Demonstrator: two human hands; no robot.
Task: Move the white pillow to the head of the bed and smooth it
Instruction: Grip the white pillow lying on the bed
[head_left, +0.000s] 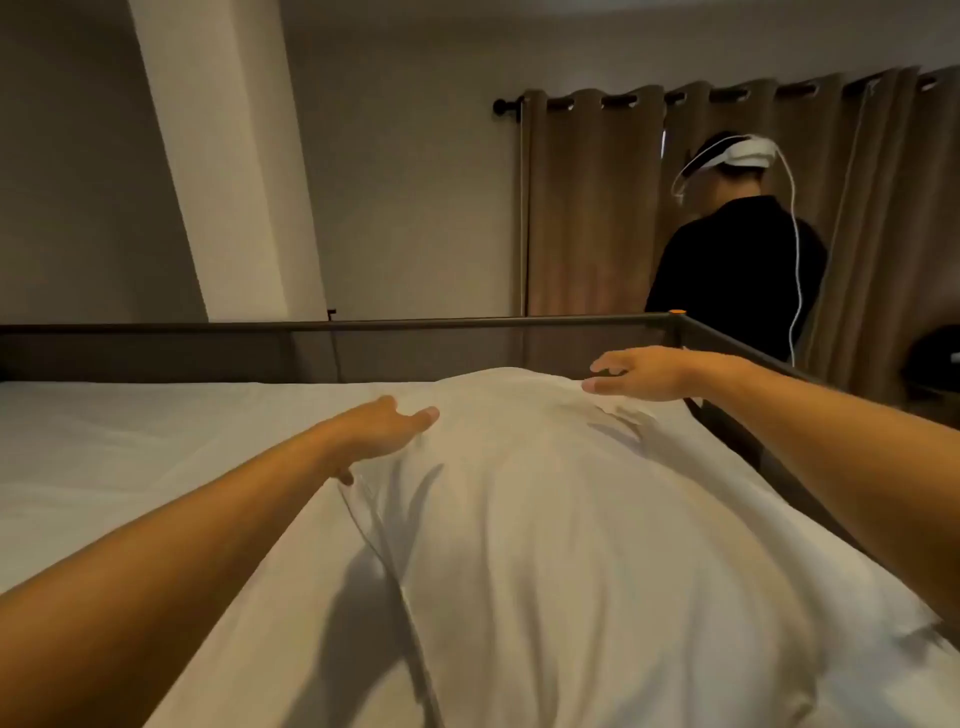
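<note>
A plump white pillow (561, 519) lies lengthwise on the white bed sheet (130, 447), along the bed's right side, its far end near the dark rail. My left hand (382, 434) rests flat on the pillow's left edge, fingers apart and pointing right. Over the pillow's far right corner my right hand (644, 371) is spread, palm down, fingertips touching or just above the fabric. Neither hand grips anything. Creases show in the fabric near the right hand.
A dark metal bed rail (363, 326) runs along the far side and turns down the right side (753, 358). Beyond it a person in black (737, 280) with a white headset stands facing brown curtains (587, 208). A grey wall is at the left.
</note>
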